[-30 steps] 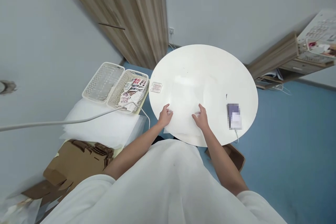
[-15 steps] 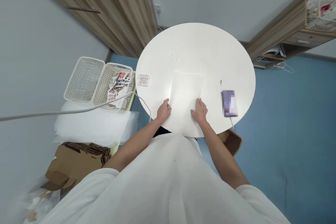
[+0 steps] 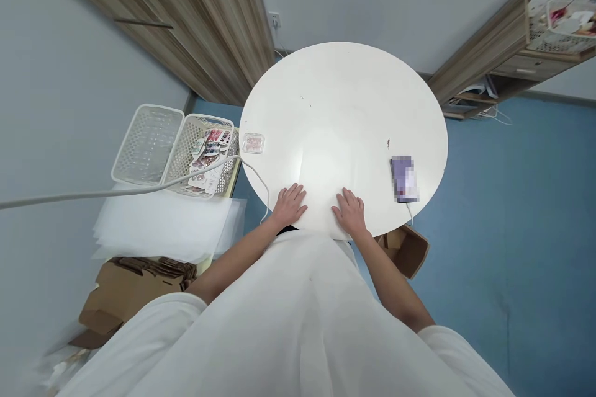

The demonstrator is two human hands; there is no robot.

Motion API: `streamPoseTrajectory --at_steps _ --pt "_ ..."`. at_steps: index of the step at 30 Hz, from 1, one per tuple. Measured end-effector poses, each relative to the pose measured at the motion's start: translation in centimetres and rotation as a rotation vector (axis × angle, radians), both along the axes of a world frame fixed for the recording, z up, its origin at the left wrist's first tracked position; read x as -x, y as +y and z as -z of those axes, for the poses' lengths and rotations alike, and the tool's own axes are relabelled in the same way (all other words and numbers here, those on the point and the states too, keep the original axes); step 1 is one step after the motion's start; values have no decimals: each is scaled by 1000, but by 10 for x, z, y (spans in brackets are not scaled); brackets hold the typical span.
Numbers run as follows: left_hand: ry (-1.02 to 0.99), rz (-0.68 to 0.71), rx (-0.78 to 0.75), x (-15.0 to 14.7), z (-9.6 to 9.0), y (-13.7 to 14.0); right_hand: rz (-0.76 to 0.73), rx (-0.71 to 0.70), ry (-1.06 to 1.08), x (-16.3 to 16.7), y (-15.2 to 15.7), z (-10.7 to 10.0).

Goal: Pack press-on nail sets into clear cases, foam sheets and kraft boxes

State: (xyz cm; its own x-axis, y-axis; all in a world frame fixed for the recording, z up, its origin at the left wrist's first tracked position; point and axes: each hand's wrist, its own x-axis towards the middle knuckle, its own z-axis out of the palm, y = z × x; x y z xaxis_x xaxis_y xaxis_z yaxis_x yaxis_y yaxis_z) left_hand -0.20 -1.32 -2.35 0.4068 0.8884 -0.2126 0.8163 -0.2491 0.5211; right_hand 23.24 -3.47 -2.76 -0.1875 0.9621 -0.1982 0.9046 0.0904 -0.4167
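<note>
Flat on the near part of the white round table (image 3: pixel 344 74) lies a faint translucent sheet (image 3: pixel 326 177), whose side edges only just show. My left hand (image 3: pixel 288 206) rests palm down by its left edge, fingers stretched out. By the right edge, my right hand (image 3: pixel 350 211) lies with its fingers spread, touching the sheet or the table. Neither hand is wrapped round anything. A small clear case (image 3: pixel 253 143) with pink pieces sits at the table's left edge. To the right of my right hand is a purple phone-like device (image 3: pixel 403 178), partly pixelated, with a cable.
Left of the table stand white baskets, one holding printed cards (image 3: pixel 205 158). A stack of translucent sheets (image 3: pixel 158 223) and folded brown cardboard (image 3: pixel 125 294) lie nearer. A white cable (image 3: pixel 139 191) crosses there. An open cardboard box (image 3: pixel 407 251) is below the table's right side.
Both hands have drawn slightly nearer to my body, and their fingers have opened out flat. The sheet's faint outline has shifted toward me. The view has tilted slightly.
</note>
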Motion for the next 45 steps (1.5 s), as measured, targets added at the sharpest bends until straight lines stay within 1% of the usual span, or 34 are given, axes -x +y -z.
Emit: streamPoseTrajectory --at_steps 3,8,11,17,20,22,24,27,29,32,35,39,42,45 --pt "6 -8 -10 -1 4 5 11 5 -24 -1 5 5" --pt "-32 -29 -20 -5 6 13 32 6 -39 -1 14 6" --pt "-57 -38 -11 -5 6 14 40 8 -59 1 14 6" --pt "-17 2 -41 -4 6 12 52 -19 -94 1 8 1" --pt "6 -6 -55 3 5 12 75 -67 -91 3 6 -2" --pt "27 -49 -68 15 4 13 90 -104 -72 11 9 -4" --pt "27 -139 -80 33 5 15 85 -133 -20 25 17 -6" --pt "-22 -368 -82 67 6 24 46 -120 124 60 39 -13" --pt "-92 -524 -76 90 7 35 21 -57 245 90 58 -18" --pt "-244 -653 -63 116 6 58 45 106 420 135 88 -23" --pt "-368 -685 -19 132 5 85 121 282 572 176 115 -22" --pt "-455 -735 111 142 10 113 223 425 760 216 142 -14" --pt "-529 -762 191 145 17 123 296 472 855 234 153 -6" --pt "-547 -747 197 146 20 124 321 461 891 242 155 1"
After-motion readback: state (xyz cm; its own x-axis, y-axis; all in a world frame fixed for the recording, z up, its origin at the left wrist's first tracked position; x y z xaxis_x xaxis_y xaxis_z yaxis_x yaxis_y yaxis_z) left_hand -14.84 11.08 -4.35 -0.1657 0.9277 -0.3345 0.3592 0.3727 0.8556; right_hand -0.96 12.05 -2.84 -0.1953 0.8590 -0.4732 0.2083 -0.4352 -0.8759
